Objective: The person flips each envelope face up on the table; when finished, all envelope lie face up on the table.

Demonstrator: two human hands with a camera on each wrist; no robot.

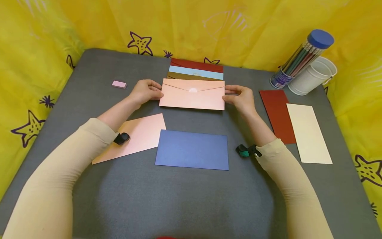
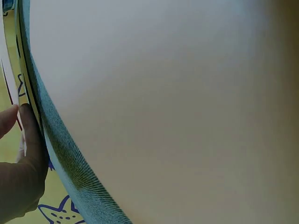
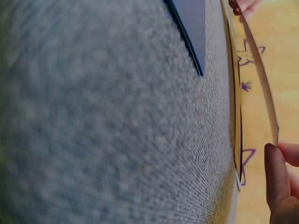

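Note:
A pale pink envelope [image 1: 191, 98], its flap side up with a round whitish seal, is held between both hands, raised a little over the table. My left hand [image 1: 146, 91] pinches its left edge between thumb and fingers. At the opposite edge my right hand [image 1: 241, 98] does the same; the right wrist view shows thumb and fingers [image 3: 276, 172] on the envelope's thin edge [image 3: 264, 84]. Behind it lies an overlapping row of envelopes: a dark red one [image 1: 197, 65], a light blue one [image 1: 195, 72] and a brown one [image 1: 194, 77], each partly covered.
Nearer me lie a blue envelope [image 1: 192, 149] and another pink envelope [image 1: 143, 134], under my left forearm. Right of my right arm are a red envelope [image 1: 276, 113] and a cream envelope [image 1: 309, 132]. A pencil tube [image 1: 302, 59] leans on a white bucket [image 1: 313, 76]. An eraser [image 1: 119, 84] sits left.

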